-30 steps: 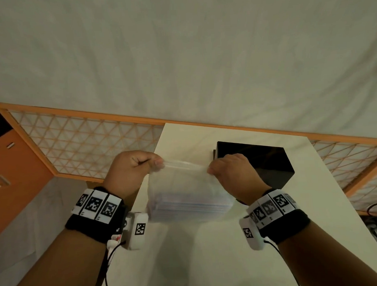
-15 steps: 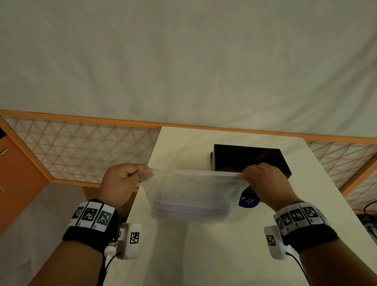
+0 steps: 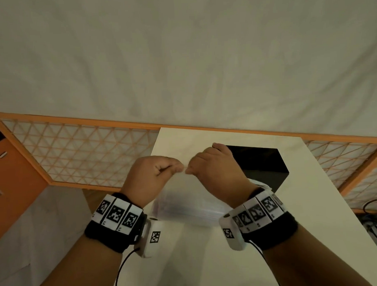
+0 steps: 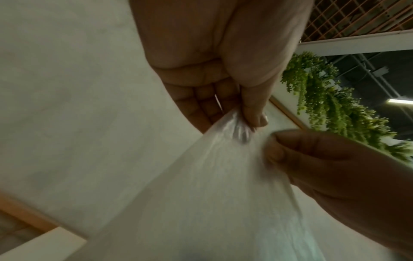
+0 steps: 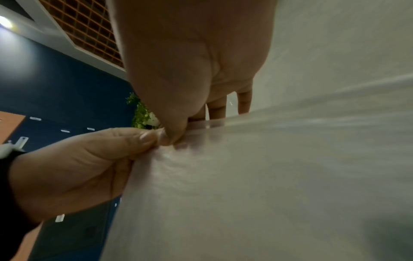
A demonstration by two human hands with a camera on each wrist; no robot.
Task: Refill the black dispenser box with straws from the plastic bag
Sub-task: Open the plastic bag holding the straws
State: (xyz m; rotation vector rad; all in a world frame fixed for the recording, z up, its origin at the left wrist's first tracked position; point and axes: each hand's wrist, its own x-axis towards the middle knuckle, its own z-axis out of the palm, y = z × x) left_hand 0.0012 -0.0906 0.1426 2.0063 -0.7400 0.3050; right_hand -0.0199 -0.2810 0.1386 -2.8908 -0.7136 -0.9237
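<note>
A clear plastic bag (image 3: 185, 205) with a stack of straws in its bottom hangs over the white table (image 3: 187, 260). My left hand (image 3: 154, 176) pinches the bag's top edge between thumb and forefinger. My right hand (image 3: 210, 170) pinches the same edge right beside it, the two thumbs almost touching. The left wrist view shows the bunched plastic (image 4: 236, 134) under my left thumb. In the right wrist view the bag (image 5: 245, 176) fills the lower right. The black dispenser box (image 3: 261, 161) stands on the table behind my right hand, partly hidden by it.
An orange-framed lattice screen (image 3: 77, 155) runs behind the table on both sides. A pale cloth wall (image 3: 180, 57) fills the background. Black cables (image 3: 376, 222) lie off the table's right edge. An orange cabinet (image 3: 12, 191) stands at the left.
My right hand has slid left along the bag's top edge until it meets my left hand. Half a second ago the hands held the edge far apart.
</note>
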